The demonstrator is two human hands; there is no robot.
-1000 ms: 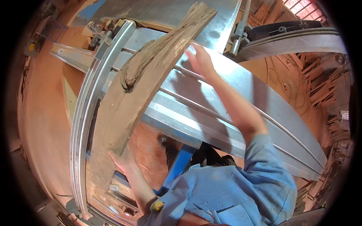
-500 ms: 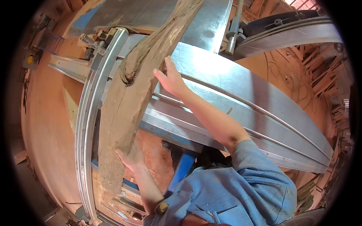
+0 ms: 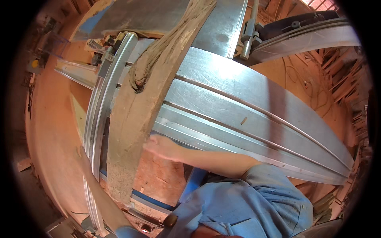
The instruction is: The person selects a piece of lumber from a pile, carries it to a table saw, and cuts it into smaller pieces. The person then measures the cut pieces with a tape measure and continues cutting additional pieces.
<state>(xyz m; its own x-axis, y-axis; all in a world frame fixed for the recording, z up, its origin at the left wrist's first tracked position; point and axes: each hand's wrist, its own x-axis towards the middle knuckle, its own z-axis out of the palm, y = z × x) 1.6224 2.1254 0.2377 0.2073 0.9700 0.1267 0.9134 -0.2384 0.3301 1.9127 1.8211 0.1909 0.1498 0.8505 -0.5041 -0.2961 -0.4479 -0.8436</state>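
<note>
A long rough wooden plank [image 3: 135, 115] with a knotted, bark-like edge lies lengthwise on the metal saw table [image 3: 246, 103]. My right hand [image 3: 162, 146] reaches in from the right and its spread fingers touch the plank's right edge near its lower end. It grips nothing. My left forearm [image 3: 99, 194] runs up along the plank's left side beside the metal rail [image 3: 95, 115]. It is motion-blurred, and my left hand [image 3: 81, 154] at its tip is too smeared to show its fingers. Blue sleeves cover both arms.
A blue machine frame [image 3: 192, 184] shows under the table. Sawdust covers the reddish floor [image 3: 51, 131]. A dark curved guard [image 3: 301, 27] stands at the upper right, and wood offcuts [image 3: 341, 67] lie along the right side.
My right hand has slid down the plank from its upper part to its lower right edge. My left arm has swung from under the plank's end out to its left side.
</note>
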